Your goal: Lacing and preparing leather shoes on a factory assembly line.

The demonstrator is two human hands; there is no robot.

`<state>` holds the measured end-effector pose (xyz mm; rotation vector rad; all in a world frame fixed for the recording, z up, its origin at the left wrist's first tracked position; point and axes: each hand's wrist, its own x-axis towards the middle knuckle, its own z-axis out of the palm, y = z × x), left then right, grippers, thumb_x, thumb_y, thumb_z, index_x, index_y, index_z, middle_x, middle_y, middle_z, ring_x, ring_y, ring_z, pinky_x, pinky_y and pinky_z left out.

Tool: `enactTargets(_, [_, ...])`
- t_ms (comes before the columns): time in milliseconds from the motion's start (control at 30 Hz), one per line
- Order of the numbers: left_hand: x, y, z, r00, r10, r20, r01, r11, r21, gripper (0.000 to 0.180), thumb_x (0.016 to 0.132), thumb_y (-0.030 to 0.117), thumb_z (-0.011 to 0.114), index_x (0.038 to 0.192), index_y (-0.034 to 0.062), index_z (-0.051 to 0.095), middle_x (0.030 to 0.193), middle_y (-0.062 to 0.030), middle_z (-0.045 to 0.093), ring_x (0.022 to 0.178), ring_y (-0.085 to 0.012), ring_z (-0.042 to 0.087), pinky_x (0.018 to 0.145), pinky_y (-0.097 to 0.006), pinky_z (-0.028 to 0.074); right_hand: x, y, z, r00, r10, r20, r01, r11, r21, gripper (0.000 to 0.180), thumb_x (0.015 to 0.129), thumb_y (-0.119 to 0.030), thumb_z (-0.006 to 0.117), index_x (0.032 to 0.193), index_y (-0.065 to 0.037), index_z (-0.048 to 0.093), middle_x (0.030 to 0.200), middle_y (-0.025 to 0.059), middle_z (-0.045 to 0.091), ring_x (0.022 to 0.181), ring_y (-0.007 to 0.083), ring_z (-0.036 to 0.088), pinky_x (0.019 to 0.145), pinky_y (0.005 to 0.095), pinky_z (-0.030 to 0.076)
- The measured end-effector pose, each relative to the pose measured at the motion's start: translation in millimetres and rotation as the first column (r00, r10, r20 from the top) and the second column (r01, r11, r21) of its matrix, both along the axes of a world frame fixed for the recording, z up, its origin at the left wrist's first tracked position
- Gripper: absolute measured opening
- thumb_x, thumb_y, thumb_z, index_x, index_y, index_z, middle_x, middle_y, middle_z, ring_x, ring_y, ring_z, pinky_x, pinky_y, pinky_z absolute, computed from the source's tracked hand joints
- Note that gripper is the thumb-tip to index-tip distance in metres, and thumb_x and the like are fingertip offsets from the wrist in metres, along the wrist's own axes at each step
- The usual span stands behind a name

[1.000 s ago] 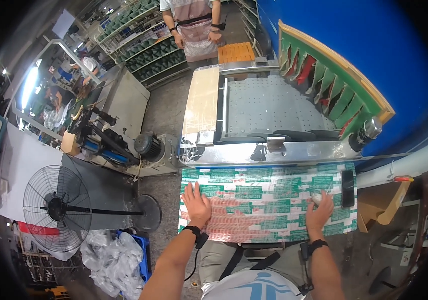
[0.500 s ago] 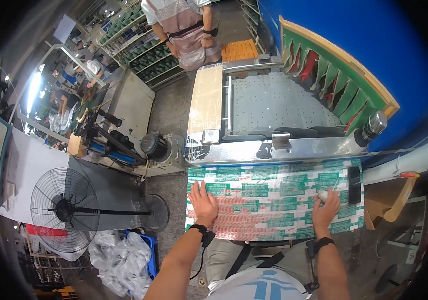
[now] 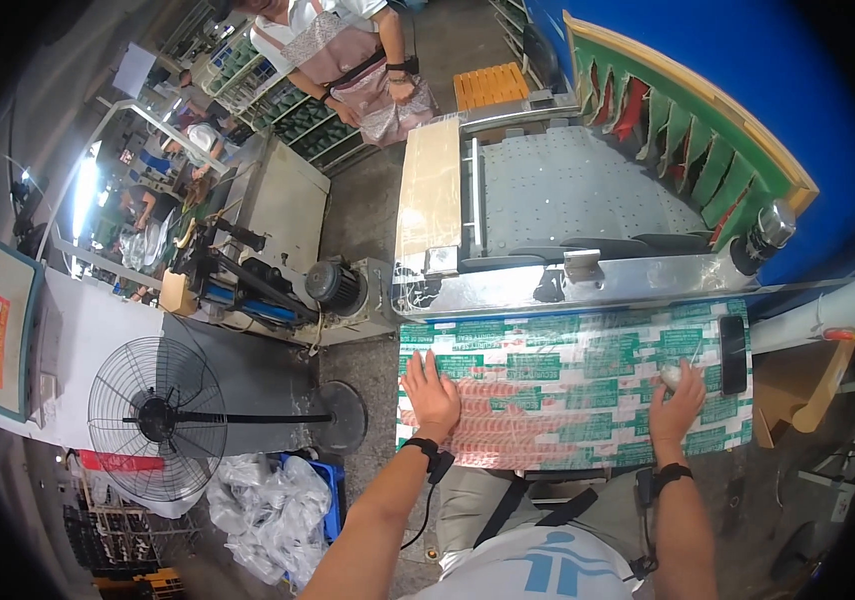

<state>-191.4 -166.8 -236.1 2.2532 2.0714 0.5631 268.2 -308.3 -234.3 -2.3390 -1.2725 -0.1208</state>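
Left hand (image 3: 432, 396) flat, fingers spread, palm pressed on the printed green, white and red sheet (image 3: 568, 385) near its left edge; right hand (image 3: 676, 404) open too, fingers laid on the same sheet toward its right edge, beside a small pale object (image 3: 670, 376) of unclear kind. Sheet lying across the near end of the metal machine table (image 3: 588, 285), covering it from edge to edge, with a dark phone (image 3: 734, 354) at the right edge just beyond the right hand. Farther out: perforated grey conveyor bed (image 3: 568, 190) behind the table, standing fan (image 3: 158, 418) and motor (image 3: 333, 287) off to the left, a person in an apron (image 3: 348, 55) at the far end.
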Motion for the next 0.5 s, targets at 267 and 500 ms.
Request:
enactTargets(267, [-0.9, 2.5, 0.4, 1.000, 0.000, 0.010, 0.000, 1.000, -0.002, 0.062, 0.100, 0.018, 0.055, 0.159, 0.0050, 0.041, 0.163, -0.0295, 0.035, 0.151, -0.0512, 0.032, 0.125, -0.066, 0.020, -1.0, 1.9, 1.1, 1.000, -0.009, 0.003, 0.009, 1.000, -0.006, 0.067, 0.091, -0.016, 0.071, 0.154, -0.011, 0.048, 0.150, 0.0189, 0.051, 0.144, 0.0419, 0.043, 0.123, 0.0562, 0.031])
enactTargets(500, [-0.3, 0.4, -0.6, 1.000, -0.003, -0.007, 0.003, 1.000, 0.016, 0.061, 0.100, 0.019, 0.055, 0.158, 0.0052, 0.041, 0.163, -0.0298, 0.036, 0.150, -0.0512, 0.034, 0.124, -0.066, 0.022, -0.3, 0.9, 1.8, 1.000, -0.010, 0.013, 0.010, 1.000, -0.002, 0.067, 0.091, -0.017, 0.071, 0.154, -0.012, 0.049, 0.150, 0.0174, 0.051, 0.144, 0.0407, 0.044, 0.123, 0.0555, 0.032])
